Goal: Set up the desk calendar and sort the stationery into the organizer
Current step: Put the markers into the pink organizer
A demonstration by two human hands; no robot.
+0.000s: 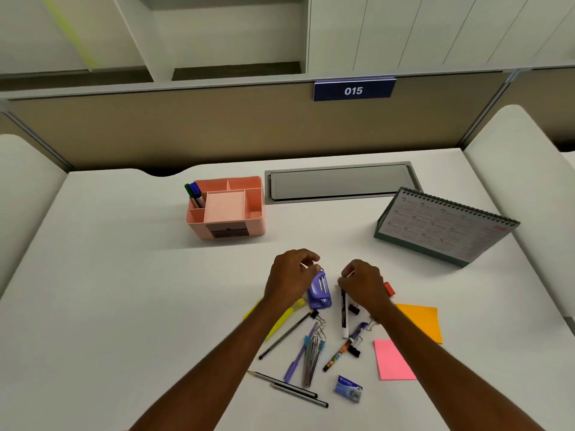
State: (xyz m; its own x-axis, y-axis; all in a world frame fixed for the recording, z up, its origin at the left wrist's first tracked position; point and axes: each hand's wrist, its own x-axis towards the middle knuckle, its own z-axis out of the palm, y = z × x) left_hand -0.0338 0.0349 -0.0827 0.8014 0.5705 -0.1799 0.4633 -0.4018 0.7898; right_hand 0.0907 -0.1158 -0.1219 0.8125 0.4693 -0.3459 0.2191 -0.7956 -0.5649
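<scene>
While the calendar (445,225) stood at two o'clock, sorting was on. The left hand (289,278) curled round the purple stapler (320,293); the right hand (365,286) pinched a white marker (344,315). Both probably belonged next in the pink organizer (255,225) at eleven o'clock.

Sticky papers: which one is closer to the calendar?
The orange sticky pad. It lies nearer the standing calendar, while the pink pad sits farther from it.

Arms: both mine, bare, stretched forward, hands near each other but apart.
Left hand (291,279): my fingers curl round the far end of the purple stapler (320,295).
Right hand (365,286): my fingers pinch the marker (344,312) near its upper end.
</scene>
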